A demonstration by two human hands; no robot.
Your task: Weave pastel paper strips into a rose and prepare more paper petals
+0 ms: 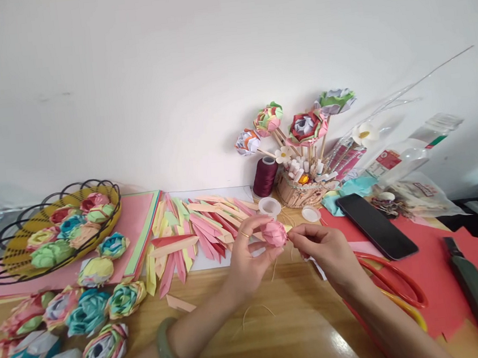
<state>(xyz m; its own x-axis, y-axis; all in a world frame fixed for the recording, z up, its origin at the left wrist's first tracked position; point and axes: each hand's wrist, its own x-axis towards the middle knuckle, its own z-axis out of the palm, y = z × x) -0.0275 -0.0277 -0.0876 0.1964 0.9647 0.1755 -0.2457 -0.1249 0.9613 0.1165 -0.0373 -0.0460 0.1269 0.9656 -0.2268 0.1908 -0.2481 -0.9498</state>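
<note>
bud [274,234], pink and folded, is right at the heart of the action, up in the air over the far half of the table [297,324]! left hand [246,262] has it caged, thumb below, forefinger over the top, fingers gripping its sides. right hand [327,253] comes in opposite, thumb and forefinger closed together at the bud's right end; exactly what they pinch is too small to tell, perhaps a thread. another thread [258,306] lies loose on the wood, towards the near edge.

how to do this well? i'd say a light left grip, just firm enough to stop the petals spreading without crushing the folds, while the right fingertips work close in at that narrow end with even tension.

and the direction: the bud's long axis looks about level, running left to right between the hands, the narrowing end towards the right fingertips. it's nearly as wide as long, so that's a close call!

around it, strips [205,234] fan out to the left, a spool [265,176] stands by the far edge, and scissors [422,298] lie on the right side, just beyond the right wrist.
</note>
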